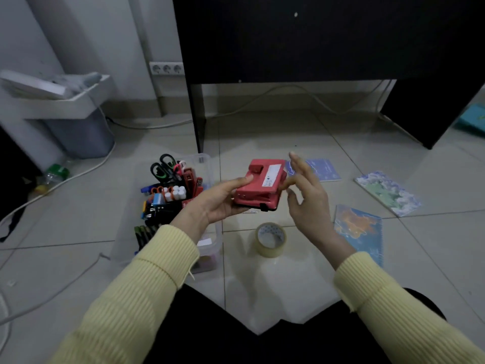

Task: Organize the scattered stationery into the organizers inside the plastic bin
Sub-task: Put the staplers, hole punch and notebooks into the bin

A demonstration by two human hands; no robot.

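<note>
Head view: red hole punch (259, 189) held above the floor at centre, left hand (223, 200) clamped round its near end, thumb on top; right hand (307, 195) just beside it, fingers spread, gripping nothing. Bin (206, 160) at nine o'clock already holds scissors (164, 168) and pens (143, 233). Apparently outstanding: punch, tape roll (270, 239) at six o'clock, three notebooks (359, 229) around three o'clock.
</note>
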